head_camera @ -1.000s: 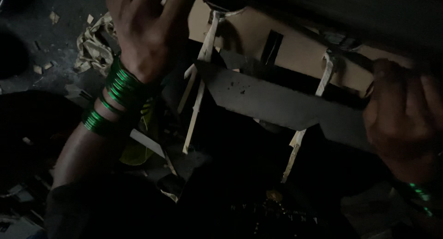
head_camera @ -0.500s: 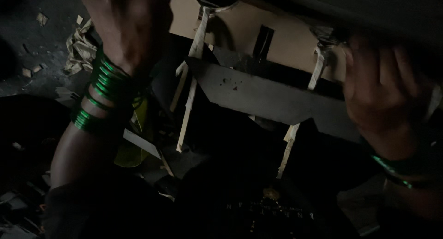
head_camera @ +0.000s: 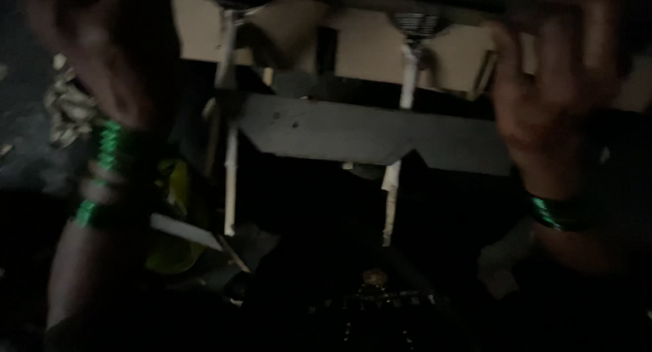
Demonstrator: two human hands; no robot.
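While blur and dim light hide much: both hands are raised near the upper corners.
Left hand [head_camera: 102, 60]: green bangles on its wrist, beside a pale upright stick [head_camera: 229, 182]; whether the fingers grip anything, I cannot tell.
Right hand [head_camera: 557, 80]: fingers loosely curled by the tan cardboard panel [head_camera: 462, 56], grasp unclear.
Grey flat notched board [head_camera: 367, 131]: between the hands, below the panel.
Wood shavings [head_camera: 64, 107]: far left.
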